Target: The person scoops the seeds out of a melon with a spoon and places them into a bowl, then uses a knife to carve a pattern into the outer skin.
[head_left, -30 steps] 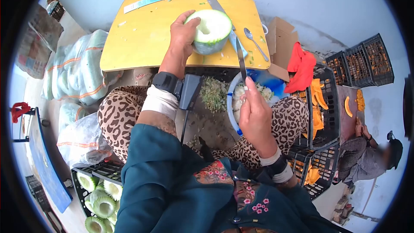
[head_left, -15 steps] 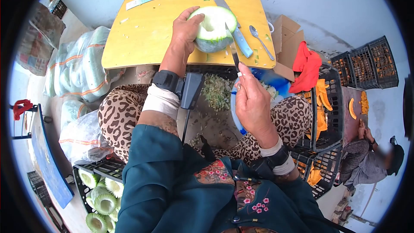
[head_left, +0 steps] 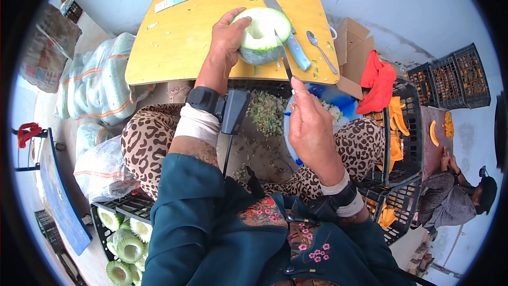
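A hollowed green melon (head_left: 267,29) with pale flesh rests near the front of the yellow table (head_left: 180,42). My left hand (head_left: 228,36) grips its left side, the thumb over the cut rim. My right hand (head_left: 312,127) is closed round the handle of a thin knife (head_left: 287,63), whose tip meets the melon's right rim. Zigzag cuts run along part of the front rim. Just right of the melon lie a blue-handled knife (head_left: 298,52) and a spoon (head_left: 320,51).
A blue basin (head_left: 288,132) stands below the table. Black crates (head_left: 415,127) with orange pieces are at the right, near a co-worker (head_left: 450,196). Carved melons (head_left: 128,249) fill a crate at lower left. Wrapped sacks (head_left: 100,85) lie left; a cardboard box (head_left: 349,47) is beside the table.
The knife in my right hand has tilted slightly, its tip shifting a little left at the melon's rim. My left hand and the melon have hardly moved.
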The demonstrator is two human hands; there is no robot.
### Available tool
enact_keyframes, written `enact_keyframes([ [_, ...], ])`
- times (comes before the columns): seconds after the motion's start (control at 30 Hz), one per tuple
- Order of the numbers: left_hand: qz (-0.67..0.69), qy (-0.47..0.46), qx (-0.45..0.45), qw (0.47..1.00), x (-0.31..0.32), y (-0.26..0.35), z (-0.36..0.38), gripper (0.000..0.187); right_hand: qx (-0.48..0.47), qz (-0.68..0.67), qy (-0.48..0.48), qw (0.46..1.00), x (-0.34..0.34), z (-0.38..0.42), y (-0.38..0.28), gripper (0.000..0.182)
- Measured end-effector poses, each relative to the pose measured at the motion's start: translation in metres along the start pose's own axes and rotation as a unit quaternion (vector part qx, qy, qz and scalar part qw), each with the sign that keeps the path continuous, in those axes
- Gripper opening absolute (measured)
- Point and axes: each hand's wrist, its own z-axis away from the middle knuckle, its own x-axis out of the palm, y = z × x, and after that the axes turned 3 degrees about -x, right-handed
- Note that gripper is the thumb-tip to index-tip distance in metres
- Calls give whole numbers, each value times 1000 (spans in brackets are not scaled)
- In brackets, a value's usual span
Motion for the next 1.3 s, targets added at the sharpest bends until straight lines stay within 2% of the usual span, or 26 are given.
enact_keyframes([
  [0.4,-19,-16,3,1000,-4,2,0,39,3,60,-17,998,8,-25,2,53],
  [0.6,3,-22,10,1000,-5,-2,-5,39,-38,78,20,996,24,-31,13,60],
  [0.7,2,-11,12,1000,-2,-1,-4,38,18,58,3,998,22,-27,8,56],
  [0.8,0,-9,14,1000,-2,0,-5,38,-7,57,22,998,24,-14,8,58],
  [0.9,-10,-20,15,1000,-2,0,-4,37,32,57,-16,998,22,-3,8,60],
  [1.0,-3,-23,10,1000,-2,0,-4,36,-12,42,2,999,22,7,12,61],
  [1.1,2,-29,8,1000,-4,-1,-6,36,-71,-37,55,995,28,16,31,59],
  [1.2,5,-43,6,999,-7,-2,-8,36,14,-204,9,979,21,20,44,56],
  [1.23,5,-42,5,999,-7,-2,-8,36,92,-289,-19,953,13,22,44,52],
  [1.3,7,-44,0,999,-6,-1,-7,36,176,-432,-62,883,-6,22,44,50],
])
